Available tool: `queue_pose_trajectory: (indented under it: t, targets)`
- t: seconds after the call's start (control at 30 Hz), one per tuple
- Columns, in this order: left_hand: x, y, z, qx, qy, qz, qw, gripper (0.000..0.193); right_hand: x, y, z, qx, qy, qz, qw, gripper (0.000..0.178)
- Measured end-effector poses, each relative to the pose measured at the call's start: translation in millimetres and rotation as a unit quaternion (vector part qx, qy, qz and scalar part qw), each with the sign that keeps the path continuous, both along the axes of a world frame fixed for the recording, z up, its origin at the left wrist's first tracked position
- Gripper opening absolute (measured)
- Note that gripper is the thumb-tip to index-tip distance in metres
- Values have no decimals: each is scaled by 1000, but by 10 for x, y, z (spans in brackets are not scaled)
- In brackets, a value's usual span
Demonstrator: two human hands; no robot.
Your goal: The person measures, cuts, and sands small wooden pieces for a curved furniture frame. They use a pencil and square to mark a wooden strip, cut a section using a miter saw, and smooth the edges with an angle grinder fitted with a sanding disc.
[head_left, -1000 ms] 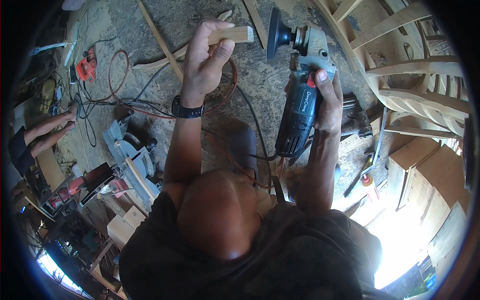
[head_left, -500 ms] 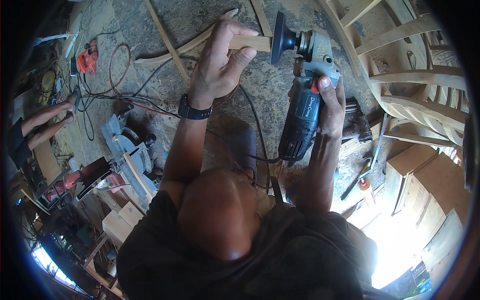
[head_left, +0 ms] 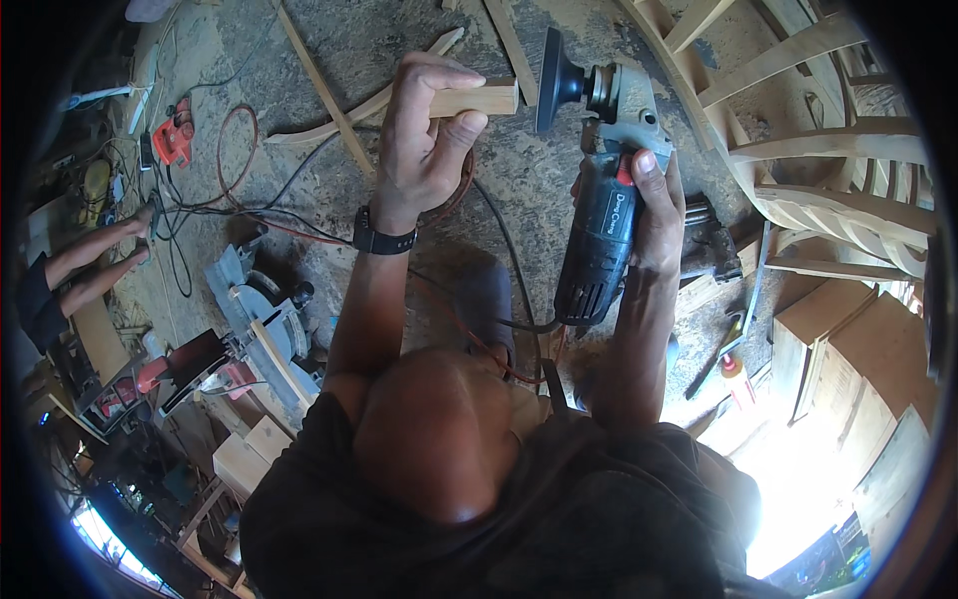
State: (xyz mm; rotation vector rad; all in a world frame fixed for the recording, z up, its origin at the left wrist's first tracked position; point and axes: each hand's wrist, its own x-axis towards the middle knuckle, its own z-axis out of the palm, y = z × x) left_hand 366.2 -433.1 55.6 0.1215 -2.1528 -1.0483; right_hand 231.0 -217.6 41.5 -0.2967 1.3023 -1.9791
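Observation:
My left hand (head_left: 424, 135) grips a short piece of wood (head_left: 489, 98) between thumb and fingers, its squared end pointing right. A dark watch sits on that wrist. My right hand (head_left: 657, 210) is wrapped round the body of a teal and black angle grinder (head_left: 602, 220), thumb by its red switch. The grinder's head is at the top, with a black disc pad (head_left: 555, 82) standing on edge and facing the wood. A small gap separates the wood's end from the disc. The fingers behind the grinder are mostly hidden. A dark cord leaves the grinder's lower end.
Curved wooden frames (head_left: 838, 145) stand at the right. Wooden strips (head_left: 324, 90) lie on the dusty floor ahead, with cables and an orange power tool (head_left: 174, 140) to the left. A miter saw (head_left: 267, 309) stands at left. Another person's legs (head_left: 100, 255) show farther left. A glue bottle (head_left: 736, 377) is at right.
My left hand has drawn the piece of wood left, away from the disc, so a gap now shows where they met. My right hand keeps its hold on the grinder.

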Motion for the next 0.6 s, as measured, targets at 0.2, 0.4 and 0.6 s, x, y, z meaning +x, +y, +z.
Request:
queue_pose_trajectory:
  t: [0.2, 0.4, 0.6]
  targets:
    - [-37, 10, 20, -48, -11, -3, 999, 31, 78, -40, 37, 8, -6, -5, 1000, 63]
    - [-63, 34, -52, -26, -8, -22, 999, 29, 3, 10, -50, -12, -11, 27, 999, 67]
    - [-58, 38, -55, -31, -2, -21, 999, 28, -18, 24, -104, -23, -23, 46, 998, 70]
